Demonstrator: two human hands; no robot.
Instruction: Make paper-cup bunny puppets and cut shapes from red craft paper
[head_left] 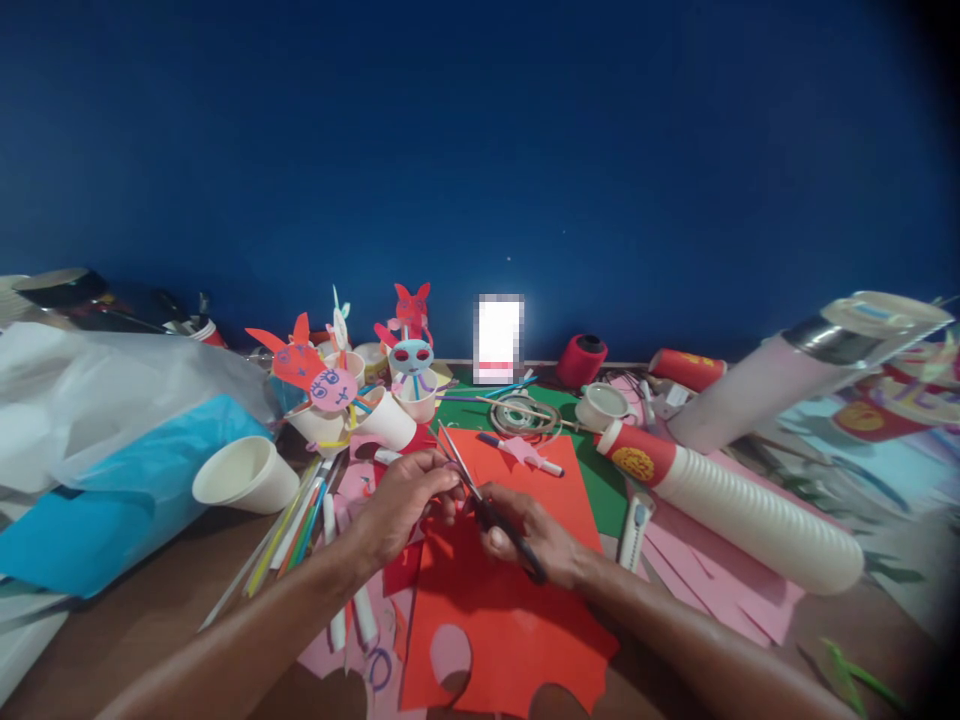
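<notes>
My right hand (525,535) is closed on black-handled scissors (510,535), whose partly opened blades point up and to the left. Close beside it, my left hand (412,500) has its fingers pinched together near the blades; what they hold is too small to make out. Both hands are over a large red paper sheet (517,620) with curved pieces cut from its lower edge. A pink paper oval (451,655) lies on the sheet's lower left. Above the hands, a marker (551,467) rests by a small pink scrap (521,450).
Paper cups with animal faces (334,388) stand at the back left. A loose cup (247,475) lies beside colored sticks (300,520). Stacked cups (757,515) lie at the right, near a utility knife (636,530) and pink paper (712,570). A tape roll (602,407) sits behind.
</notes>
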